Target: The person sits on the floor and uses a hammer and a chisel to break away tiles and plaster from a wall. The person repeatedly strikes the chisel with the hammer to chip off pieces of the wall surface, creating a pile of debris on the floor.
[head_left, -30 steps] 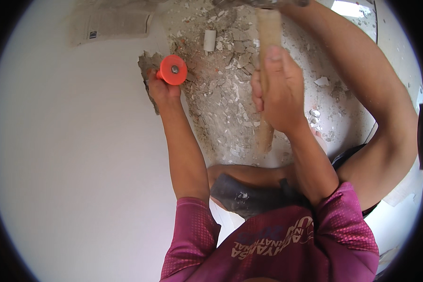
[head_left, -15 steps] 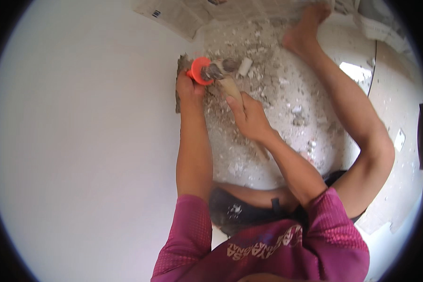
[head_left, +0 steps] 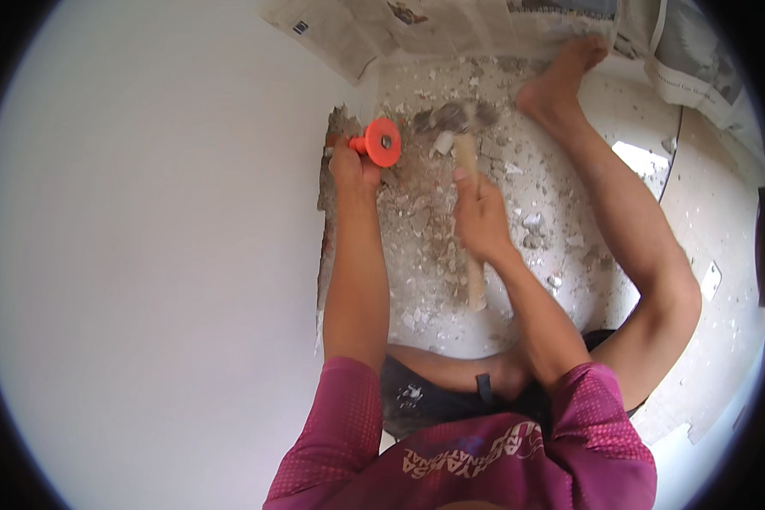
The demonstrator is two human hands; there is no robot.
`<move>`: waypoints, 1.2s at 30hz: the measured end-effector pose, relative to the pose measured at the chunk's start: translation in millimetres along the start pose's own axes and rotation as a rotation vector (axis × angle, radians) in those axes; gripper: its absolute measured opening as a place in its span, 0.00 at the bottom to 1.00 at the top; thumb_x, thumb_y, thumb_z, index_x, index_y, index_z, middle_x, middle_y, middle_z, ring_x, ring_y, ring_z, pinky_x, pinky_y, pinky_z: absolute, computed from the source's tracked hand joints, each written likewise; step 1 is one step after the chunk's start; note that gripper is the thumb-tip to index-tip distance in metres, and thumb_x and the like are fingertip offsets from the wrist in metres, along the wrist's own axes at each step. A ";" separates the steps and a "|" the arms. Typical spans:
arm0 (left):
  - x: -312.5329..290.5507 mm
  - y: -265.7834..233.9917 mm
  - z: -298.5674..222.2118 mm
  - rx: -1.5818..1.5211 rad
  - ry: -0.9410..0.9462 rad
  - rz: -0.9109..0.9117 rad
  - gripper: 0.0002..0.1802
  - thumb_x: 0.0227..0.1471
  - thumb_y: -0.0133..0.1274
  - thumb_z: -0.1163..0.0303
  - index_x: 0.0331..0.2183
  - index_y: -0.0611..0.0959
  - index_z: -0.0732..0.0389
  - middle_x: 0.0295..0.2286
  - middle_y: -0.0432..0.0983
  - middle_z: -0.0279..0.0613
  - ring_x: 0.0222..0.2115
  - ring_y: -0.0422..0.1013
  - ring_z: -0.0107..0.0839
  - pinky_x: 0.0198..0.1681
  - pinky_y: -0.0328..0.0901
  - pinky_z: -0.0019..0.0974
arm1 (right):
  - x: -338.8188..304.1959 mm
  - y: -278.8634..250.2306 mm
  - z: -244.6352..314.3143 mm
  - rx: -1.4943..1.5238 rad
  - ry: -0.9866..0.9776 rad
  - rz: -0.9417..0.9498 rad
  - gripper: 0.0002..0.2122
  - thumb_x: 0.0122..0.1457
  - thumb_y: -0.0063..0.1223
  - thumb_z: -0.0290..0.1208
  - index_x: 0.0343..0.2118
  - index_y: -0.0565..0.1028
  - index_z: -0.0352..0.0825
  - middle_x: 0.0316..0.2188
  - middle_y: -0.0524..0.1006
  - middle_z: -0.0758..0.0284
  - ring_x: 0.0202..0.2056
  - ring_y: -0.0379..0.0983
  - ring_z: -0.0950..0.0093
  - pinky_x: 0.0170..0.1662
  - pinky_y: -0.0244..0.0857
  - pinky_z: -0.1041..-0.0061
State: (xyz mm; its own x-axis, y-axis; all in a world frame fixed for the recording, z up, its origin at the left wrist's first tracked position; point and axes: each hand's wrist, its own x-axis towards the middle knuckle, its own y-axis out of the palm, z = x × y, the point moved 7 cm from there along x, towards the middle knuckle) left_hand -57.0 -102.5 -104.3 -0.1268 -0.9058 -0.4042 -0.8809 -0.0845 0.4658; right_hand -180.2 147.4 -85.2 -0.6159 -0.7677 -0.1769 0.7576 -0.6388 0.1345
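Note:
My left hand (head_left: 355, 168) is closed around the grip of a chisel (head_left: 383, 143) with a round orange hand guard and a metal striking end at its centre. The chisel's far end points at the broken strip along the foot of the white wall (head_left: 161, 255); its tip is hidden. To the right, my right hand (head_left: 482, 217) grips a hammer (head_left: 466, 157) by its pale wooden handle. The hammer's metal head, smeared by motion, is apart from the chisel, above the littered floor.
Broken plaster and grey rubble (head_left: 433, 221) cover the floor between my arms and legs. A white chunk (head_left: 443, 143) lies by the hammer head. Newspaper sheets (head_left: 450, 34) cover the far side. My bent leg (head_left: 629, 195) and foot (head_left: 561, 89) border the rubble on the right.
The hammer has swung right, away from the chisel's striking end, which it covered before. The chisel's guard now faces more towards the right. My left hand still holds it near the wall.

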 end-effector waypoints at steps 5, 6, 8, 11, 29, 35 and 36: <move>-18.2 -16.6 -6.8 -0.001 0.007 0.010 0.04 0.61 0.39 0.74 0.35 0.68 0.64 0.32 0.69 0.43 0.35 0.73 0.38 0.43 0.75 0.48 | -19.6 -56.6 89.5 0.834 -0.256 -0.324 0.20 0.68 0.37 0.51 0.29 0.64 0.38 0.14 0.67 0.66 0.11 0.62 0.74 0.16 0.60 0.77; -17.2 -12.9 -9.4 -0.006 -0.011 0.042 0.04 0.61 0.39 0.74 0.35 0.69 0.64 0.32 0.69 0.44 0.35 0.73 0.38 0.43 0.75 0.48 | -23.5 -46.9 80.1 0.987 -0.392 -0.373 0.20 0.68 0.37 0.51 0.30 0.66 0.37 0.15 0.68 0.66 0.13 0.64 0.74 0.18 0.63 0.76; -27.6 24.0 -3.2 -0.024 -0.079 0.099 0.07 0.62 0.38 0.73 0.37 0.70 0.65 0.34 0.71 0.46 0.35 0.73 0.40 0.43 0.74 0.48 | -18.5 -26.8 52.8 1.038 -0.625 -0.433 0.19 0.68 0.39 0.48 0.33 0.68 0.34 0.16 0.69 0.66 0.17 0.67 0.71 0.23 0.65 0.72; -26.7 28.8 -12.1 0.031 -0.063 0.152 0.13 0.63 0.35 0.70 0.40 0.72 0.68 0.38 0.73 0.49 0.36 0.74 0.43 0.44 0.73 0.50 | -9.7 47.0 7.3 -0.095 -0.238 -0.037 0.18 0.68 0.43 0.43 0.38 0.71 0.28 0.19 0.72 0.65 0.24 0.72 0.68 0.32 0.67 0.65; -52.8 -27.5 49.5 0.246 -0.140 0.007 0.12 0.66 0.39 0.63 0.33 0.69 0.61 0.28 0.69 0.39 0.30 0.70 0.33 0.35 0.73 0.41 | -42.8 -83.2 22.0 0.500 0.187 -0.219 0.19 0.70 0.35 0.48 0.29 0.61 0.38 0.12 0.61 0.72 0.09 0.56 0.82 0.12 0.55 0.80; -21.5 12.1 37.6 0.375 0.014 0.031 0.11 0.64 0.42 0.68 0.34 0.66 0.67 0.31 0.66 0.43 0.30 0.71 0.38 0.36 0.76 0.47 | -40.6 -73.8 3.1 0.557 0.245 -0.229 0.19 0.68 0.40 0.48 0.32 0.66 0.35 0.11 0.62 0.75 0.10 0.57 0.85 0.13 0.52 0.81; -20.7 22.1 38.2 0.393 0.060 0.032 0.11 0.64 0.42 0.69 0.34 0.65 0.68 0.32 0.65 0.44 0.30 0.71 0.39 0.36 0.76 0.48 | -40.6 -73.8 0.9 0.552 0.259 -0.240 0.19 0.68 0.40 0.48 0.32 0.66 0.35 0.11 0.62 0.74 0.10 0.57 0.84 0.13 0.52 0.81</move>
State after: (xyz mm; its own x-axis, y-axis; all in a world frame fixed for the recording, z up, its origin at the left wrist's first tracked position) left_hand -91.3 -69.8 -115.7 -0.1405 -0.9290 -0.3424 -0.9858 0.0991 0.1358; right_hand -211.3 225.7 -87.0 -0.6293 -0.6078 -0.4843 0.3407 -0.7759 0.5310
